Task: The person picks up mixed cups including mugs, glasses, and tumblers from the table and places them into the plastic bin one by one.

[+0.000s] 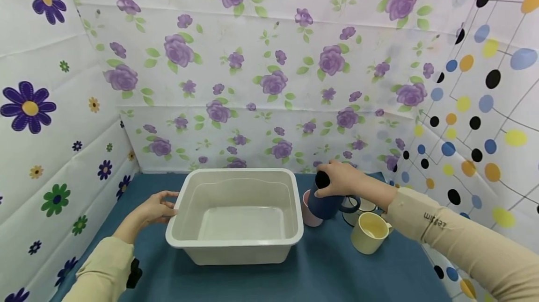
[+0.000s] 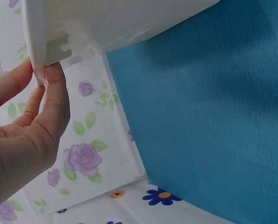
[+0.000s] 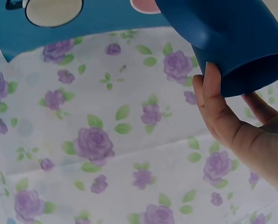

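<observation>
One grip, the left hand (image 1: 151, 208), pinches the left rim of the pale tub (image 1: 240, 256), seemingly to steady it, while the right hand (image 1: 342, 179) pinches the tilted blue mug (image 1: 326, 206) by its rim, right of the tub, probably since that edge is easiest from above

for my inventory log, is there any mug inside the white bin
No, the white bin shows only its bare floor and walls, while the right hand holds the blue mug outside it.

left hand (image 1: 155, 209) pinches; right hand (image 1: 343, 178) grips; left arm (image 1: 103, 267) and right arm (image 1: 463, 246) reach forward, spread apart
</observation>
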